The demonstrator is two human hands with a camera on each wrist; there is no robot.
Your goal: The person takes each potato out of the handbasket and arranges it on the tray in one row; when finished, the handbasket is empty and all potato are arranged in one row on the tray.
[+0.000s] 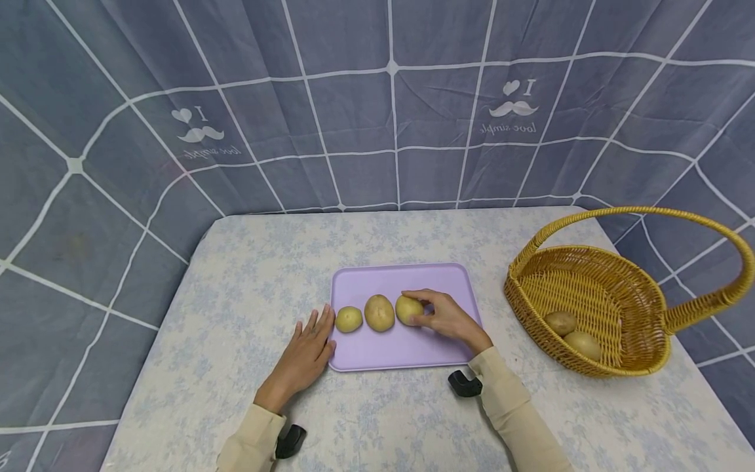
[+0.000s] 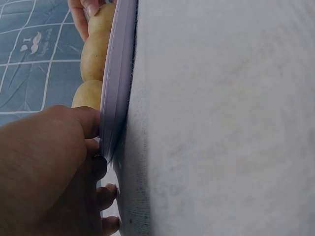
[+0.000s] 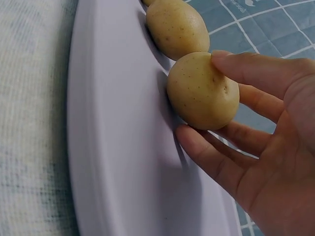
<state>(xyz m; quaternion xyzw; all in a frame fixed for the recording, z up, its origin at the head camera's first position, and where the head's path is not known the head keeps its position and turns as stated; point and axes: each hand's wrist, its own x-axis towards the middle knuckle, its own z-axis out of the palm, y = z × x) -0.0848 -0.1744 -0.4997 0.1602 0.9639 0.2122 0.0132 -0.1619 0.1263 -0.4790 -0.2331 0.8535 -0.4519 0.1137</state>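
A: Nearest us, what is the left hand (image 1: 303, 357) doing?
B: It lies flat on the table (image 1: 236, 295), fingers straight, touching the left edge of the tray (image 1: 401, 354).
A: And the right hand (image 1: 449, 319)?
B: Its fingers curl around the rightmost potato (image 1: 409, 309) of three in a row on the tray. The basket (image 1: 596, 308) right of the tray holds two more.

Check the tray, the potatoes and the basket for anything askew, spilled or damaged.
Nothing stands out. Three potatoes sit in a row on the tray; two more lie inside the upright basket.
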